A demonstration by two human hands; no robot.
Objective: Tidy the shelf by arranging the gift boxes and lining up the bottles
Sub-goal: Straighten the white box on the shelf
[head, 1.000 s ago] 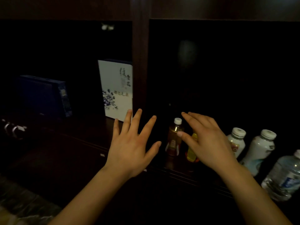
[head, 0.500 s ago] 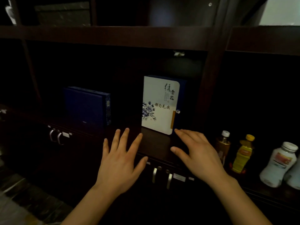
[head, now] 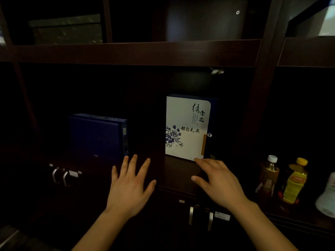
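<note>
You're spreading your left hand (head: pixel 129 189) wide, empty, near the dark blue gift box (head: pixel 96 135); your right hand (head: pixel 220 183), open too, is nearing the white floral gift box (head: pixel 186 127).

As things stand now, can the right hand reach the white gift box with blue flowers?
Probably yes. The right hand is open, its fingertips right at the lower front edge of the white gift box, which stands upright with nothing between them.

A white gift box (head: pixel 186 127) with blue flowers, a dark blue box (head: pixel 96 136), brown bottle (head: pixel 268 176), yellow bottle (head: pixel 295 182).
</note>
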